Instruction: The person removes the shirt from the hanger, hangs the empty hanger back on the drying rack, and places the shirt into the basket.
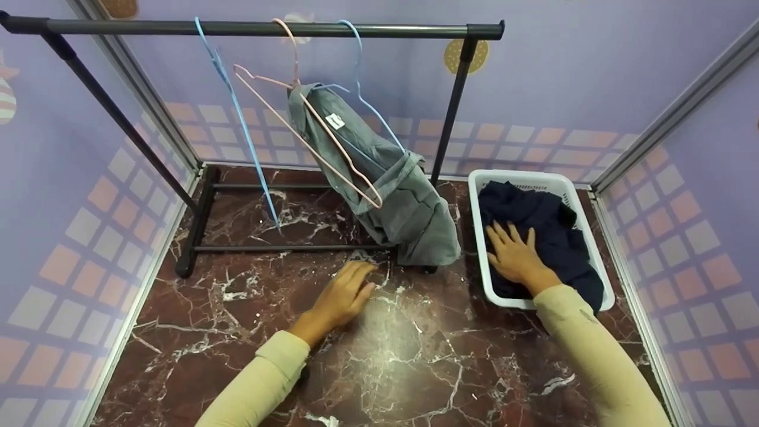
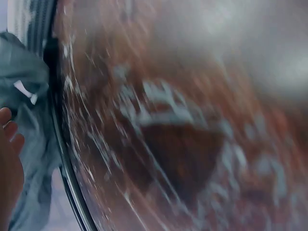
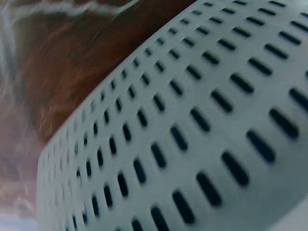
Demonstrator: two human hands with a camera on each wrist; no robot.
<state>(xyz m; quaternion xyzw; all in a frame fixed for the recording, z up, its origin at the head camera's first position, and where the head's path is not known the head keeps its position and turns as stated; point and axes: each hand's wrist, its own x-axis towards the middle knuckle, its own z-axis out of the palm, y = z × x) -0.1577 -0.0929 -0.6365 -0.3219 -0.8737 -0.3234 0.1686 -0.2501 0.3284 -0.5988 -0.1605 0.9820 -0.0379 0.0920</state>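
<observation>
My right hand (image 1: 517, 256) rests with spread fingers on dark navy clothing (image 1: 533, 219) inside a white plastic basket (image 1: 479, 237). Over the floor in front of the rack, my left hand (image 1: 341, 296) holds nothing, its fingers loosely bent. Nearest to it is a grey garment (image 1: 415, 207) with a white label, hanging from the rack among a pink hanger (image 1: 338, 172) and a blue hanger (image 1: 375, 110). In the left wrist view, part of the left hand (image 2: 9, 163) shows at the edge. The right wrist view has only the slotted basket wall (image 3: 168, 125) and floor.
A black clothes rack (image 1: 403, 29) stands at the back left. Another blue hanger (image 1: 246, 127) hangs at its left, bearing no garment. Patterned panels (image 1: 593, 89) enclose the dark red marbled floor (image 1: 403, 367) on the back and both sides.
</observation>
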